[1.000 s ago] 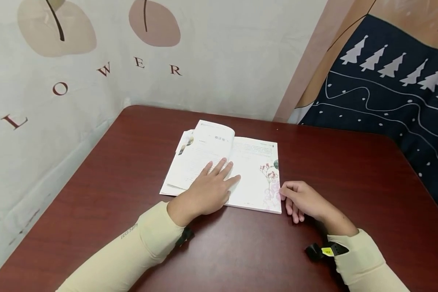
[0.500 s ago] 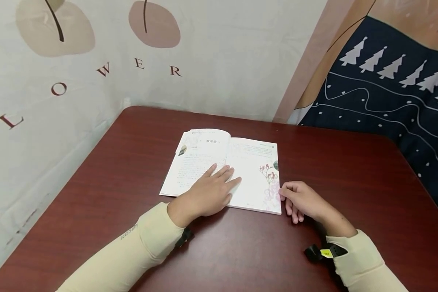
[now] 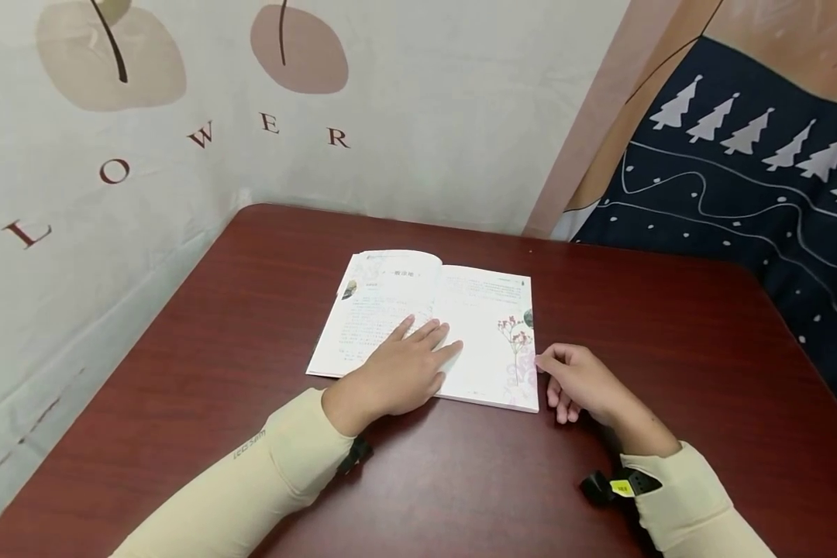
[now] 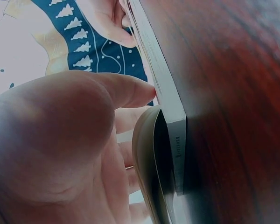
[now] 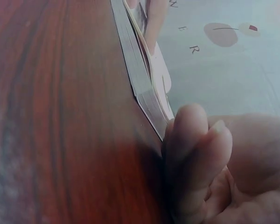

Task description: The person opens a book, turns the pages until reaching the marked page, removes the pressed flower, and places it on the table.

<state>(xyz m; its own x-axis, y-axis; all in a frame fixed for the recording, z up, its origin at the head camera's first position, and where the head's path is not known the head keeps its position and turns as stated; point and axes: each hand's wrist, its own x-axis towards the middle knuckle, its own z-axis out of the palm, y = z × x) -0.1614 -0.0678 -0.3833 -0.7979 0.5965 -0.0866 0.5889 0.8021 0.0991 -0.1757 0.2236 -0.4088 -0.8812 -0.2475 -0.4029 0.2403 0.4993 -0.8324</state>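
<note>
An open book (image 3: 474, 310) lies on the dark red table, text on its left page and a printed red flower on its right page. My left hand (image 3: 404, 370) rests palm down across the middle, fingers straight over the inner margin. In the left wrist view, its thumb (image 4: 130, 91) touches the page edges near the spine, where the left-hand pages bulge up. My right hand (image 3: 577, 380) is at the book's right edge, thumb and forefinger together at the page edges, the other fingers curled below. In the right wrist view, curled fingers (image 5: 196, 149) hide the exact contact.
The reddish-brown table (image 3: 202, 325) extends around the book on all sides. Behind it hangs a pale cloth (image 3: 425, 155) with printed letters. A dark blue cloth (image 3: 725, 186) with white trees hangs at the right. Black straps with small devices (image 3: 600, 487) sit at the wrists.
A raised left-hand page has come down flat onto the left side, under and beside my left hand. My left fingers have drawn slightly closer together. The right hand has stayed at the book's edge.
</note>
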